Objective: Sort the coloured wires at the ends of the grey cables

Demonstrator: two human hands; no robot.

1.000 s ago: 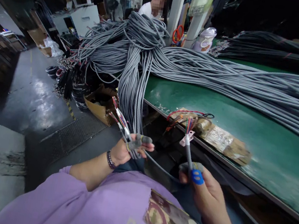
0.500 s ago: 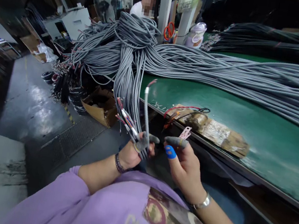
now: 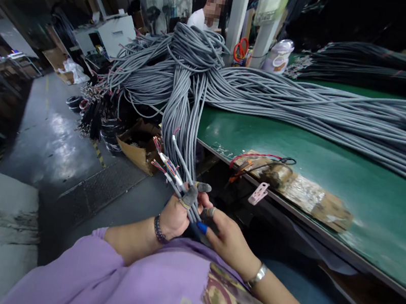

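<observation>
My left hand (image 3: 178, 210) is closed around several grey cables (image 3: 183, 156), with grey finger cots on its thumb and a finger. Their stripped ends point up and away from me, showing thin coloured wires (image 3: 170, 166). Just below it, my right hand (image 3: 226, 235) closes on the same cables, its blue-taped thumb lying against them. A grey cot covers its index finger; its other fingertips are hidden. Beyond my hands, a large bundle of grey cables (image 3: 198, 51) is heaped over the bench corner, with lengths hanging down.
The green bench (image 3: 325, 158) runs along the right. At its edge are a taped cardboard strip (image 3: 308, 192), red and black leads (image 3: 264, 156) and a pink clip (image 3: 258, 193). A cardboard box (image 3: 138, 144) stands on the floor. A person (image 3: 208, 11) is behind the bundle.
My right hand has moved left and down from beside the pink clip onto the cables. The single upright cable now leans in with the others in my left hand. The view has shifted slightly.
</observation>
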